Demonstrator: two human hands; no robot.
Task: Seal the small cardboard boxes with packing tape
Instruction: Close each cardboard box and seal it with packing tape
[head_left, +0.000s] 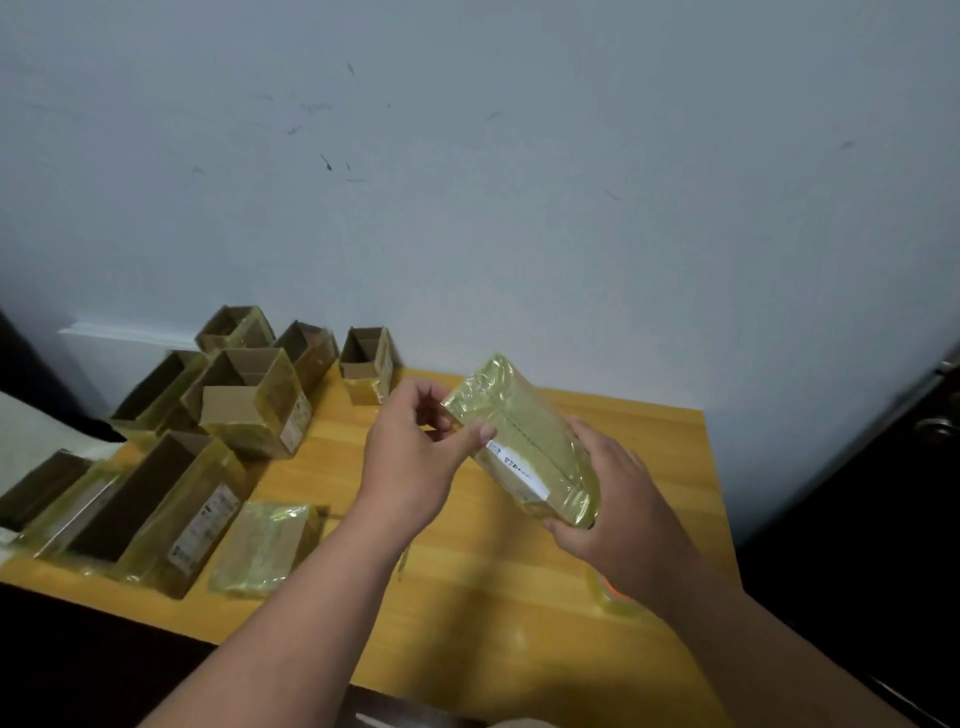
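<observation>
**Taped box held in both hands above the worktop**

A pale wall fills the upper part of the view. Below it lies the yellow wooden worktop, its far edge against the wall and its right edge beside a dark door.

Along the worktop's left edge and far-left corner stands a cluster of open boxes, their tops unsealed and their sides wrapped in glossy yellowish tape. Near the front-left edge lies a flat sealed box, fully covered in tape.

Both bare forearms reach in from the near edge, angled up toward the middle. Between them, lifted clear of the worktop and tilted with its far end higher, is the held box, wrapped in yellowish tape with a white label on its near-left side.

The right hand cups the box's lower right end, fingers curled under it and thumb along the side. The left hand is at the box's upper left edge, thumb and curled fingers pinching there; whether it nips the tape or the cardboard, I cannot tell.

A partly hidden yellow-and-orange roll of tape shows near the right edge, under the right wrist.
</observation>
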